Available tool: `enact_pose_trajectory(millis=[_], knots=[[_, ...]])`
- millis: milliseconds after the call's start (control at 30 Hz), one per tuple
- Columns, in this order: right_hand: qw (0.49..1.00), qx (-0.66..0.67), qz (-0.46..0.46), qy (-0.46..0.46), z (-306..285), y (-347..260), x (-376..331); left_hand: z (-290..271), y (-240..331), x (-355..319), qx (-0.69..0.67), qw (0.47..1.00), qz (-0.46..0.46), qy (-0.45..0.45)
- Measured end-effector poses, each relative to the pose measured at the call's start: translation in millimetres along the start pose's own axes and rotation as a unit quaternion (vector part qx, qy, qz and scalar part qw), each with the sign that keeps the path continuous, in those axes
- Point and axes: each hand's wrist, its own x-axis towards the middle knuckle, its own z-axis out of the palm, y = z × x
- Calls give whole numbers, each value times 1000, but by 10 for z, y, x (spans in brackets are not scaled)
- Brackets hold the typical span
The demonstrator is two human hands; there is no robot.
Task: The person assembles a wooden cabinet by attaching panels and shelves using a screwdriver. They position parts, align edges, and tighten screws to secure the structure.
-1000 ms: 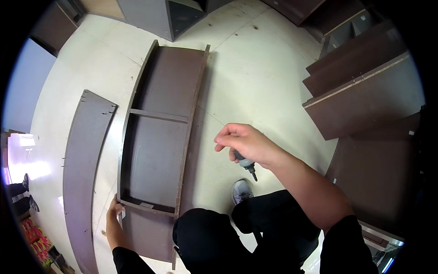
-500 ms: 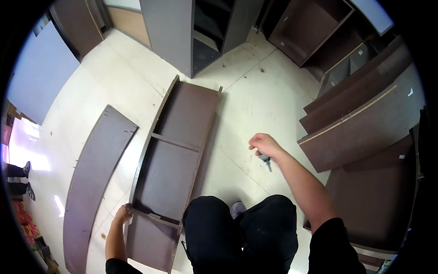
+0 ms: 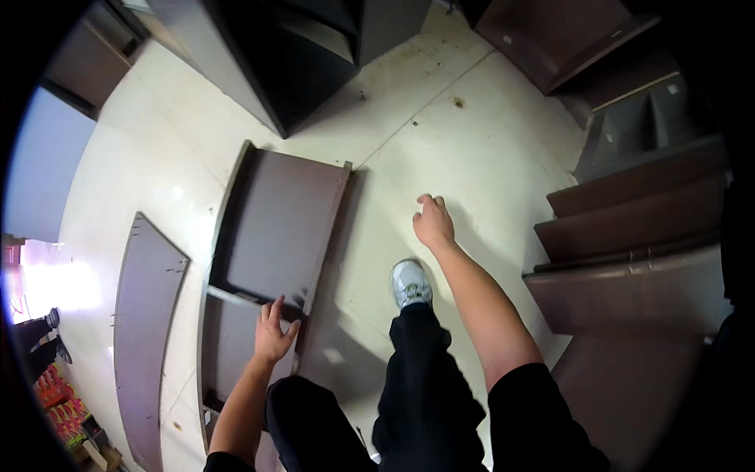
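On the floor point(image 3: 487, 157) at left lie one frame point(image 3: 277, 216) and one board point(image 3: 147, 315), left fingers point(image 3: 277, 307) spread, right fingers point(image 3: 426, 201) bent, hold unclear.

Took the left hand point(image 3: 274, 337) off the outer edge of the brown frame point(image 3: 279, 204) and brought it, spread open, near the middle divider point(image 3: 230, 296). Reached the right hand point(image 3: 434, 224) farther forward, no longer showing the driver. Moved the pale shoe point(image 3: 410, 283) ahead.
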Motion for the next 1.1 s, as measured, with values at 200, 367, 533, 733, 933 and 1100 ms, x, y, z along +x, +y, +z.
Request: enact_pose_trajectory(millis=[200, 367, 533, 733, 933, 1100], knots=[[999, 4, -18, 34, 149, -334, 1571, 324, 316, 361, 158, 956, -241, -51], [998, -12, -24, 60, -72, -234, 2542, 11, 561, 759, 186, 935, -225, -202], [997, -34, -52, 47, 131, -390, 2767, -286, 534, 1807, 79, 941, -135, -301], [984, -38, -152, 85, 349, -137, 2564, -87, 1321, 3044, 16, 984, 167, 50], [969, 191, -96, -122, 855, 14, 1294, 144, 1128, 3185, 38, 987, 141, 64], [804, 426, 219, -353, 940, -354, 43, 111, 1098, 3320, -92, 991, 98, 20]])
